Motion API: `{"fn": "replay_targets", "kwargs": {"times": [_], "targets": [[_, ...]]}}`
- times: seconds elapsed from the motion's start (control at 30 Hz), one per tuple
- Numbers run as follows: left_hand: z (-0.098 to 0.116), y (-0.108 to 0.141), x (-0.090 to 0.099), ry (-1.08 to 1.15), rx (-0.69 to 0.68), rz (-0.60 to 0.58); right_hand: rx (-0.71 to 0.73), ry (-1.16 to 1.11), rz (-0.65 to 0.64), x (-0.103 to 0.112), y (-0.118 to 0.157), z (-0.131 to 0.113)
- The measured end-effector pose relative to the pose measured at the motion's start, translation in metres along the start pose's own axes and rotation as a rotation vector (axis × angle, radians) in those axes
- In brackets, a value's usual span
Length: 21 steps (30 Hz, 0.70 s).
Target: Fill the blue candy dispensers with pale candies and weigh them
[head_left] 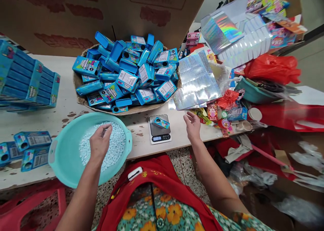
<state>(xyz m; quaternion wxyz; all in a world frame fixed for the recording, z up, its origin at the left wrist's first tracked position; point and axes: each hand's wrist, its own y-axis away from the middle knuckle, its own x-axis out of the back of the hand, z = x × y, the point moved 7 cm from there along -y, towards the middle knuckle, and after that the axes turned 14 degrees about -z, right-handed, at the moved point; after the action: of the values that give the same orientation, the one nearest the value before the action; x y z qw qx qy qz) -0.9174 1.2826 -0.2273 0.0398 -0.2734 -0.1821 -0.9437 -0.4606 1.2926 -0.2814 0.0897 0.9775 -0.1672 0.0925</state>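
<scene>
My left hand (100, 142) is over the turquoise basin (66, 154), its fingers curled together; what they hold, if anything, is hidden. Small pale blue candies (116, 144) fill part of the basin below it. On a small digital kitchen scale (155, 132) lies one blue candy box (162, 123) with a round dark hole showing. To the right of the scale, my right hand (192, 125) hovers near the table edge. Its fingers are slightly bent and apart from the thumb, with nothing seen in them.
Behind the scale, a cardboard tray (112, 112) is heaped with blue boxes (128, 80). Stacked blue boxes (30, 79) stand at left, with several loose boxes (34, 140) nearer. Holographic sheets (196, 79), a red bag (273, 69) and wrappers crowd the right. A large carton (113, 15) rises behind.
</scene>
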Motion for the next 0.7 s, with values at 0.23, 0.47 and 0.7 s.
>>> {"fn": "replay_targets", "kwargs": {"times": [0.23,0.47,0.7], "targets": [[0.036,0.002,-0.02,-0.055,-0.089,0.001,-0.007,-0.043,-0.036,-0.006,-0.017,0.001],[0.081,-0.012,-0.101,-0.258,-0.398,-0.325,0.001,-0.037,-0.038,-0.004,-0.027,-0.006],[0.117,-0.014,-0.21,-0.733,-0.65,-0.76,0.215,0.152,-0.04,-0.034,-0.037,-0.06]]}}
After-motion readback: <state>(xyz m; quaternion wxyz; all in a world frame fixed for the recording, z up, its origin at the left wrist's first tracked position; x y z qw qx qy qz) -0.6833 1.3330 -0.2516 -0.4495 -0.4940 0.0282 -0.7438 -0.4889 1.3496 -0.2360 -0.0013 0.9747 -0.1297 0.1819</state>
